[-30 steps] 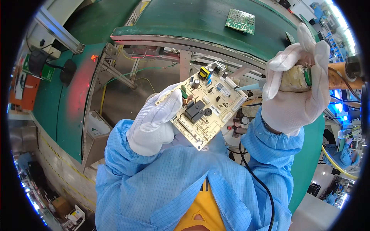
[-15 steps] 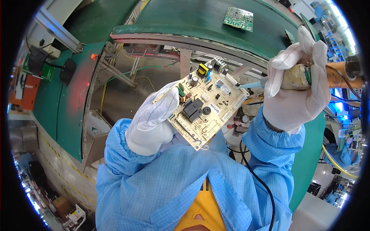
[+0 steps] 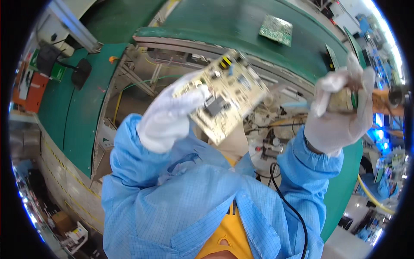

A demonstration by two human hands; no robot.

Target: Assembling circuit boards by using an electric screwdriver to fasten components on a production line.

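Observation:
My left hand (image 3: 166,114), in a white glove, grips a cream circuit board (image 3: 243,101) by its left edge. The board is raised and tilted in front of my chest, component side showing. A black block-shaped part (image 3: 215,105) and a yellow-and-black transformer (image 3: 225,63) stand on it. Off to the right, my gloved right hand (image 3: 338,114) is closed around a tool handle wrapped in pale, worn tape (image 3: 341,101), with a green strip on it. A light-blue tip (image 3: 296,104) shows left of that hand; whether it belongs to the tool I cannot tell.
On the green bench (image 3: 207,21) ahead lies another circuit board (image 3: 276,30), with a further one (image 3: 332,57) by the right hand. A black cable (image 3: 289,200) hangs over my right sleeve. A second green bench (image 3: 69,125) runs along the left; an orange-brown bar (image 3: 381,100) stands at right.
The circuit board has risen away from my chest in my left hand and is now blurred. My right hand, still holding the taped tool, has shifted slightly right and down. The view has turned a little.

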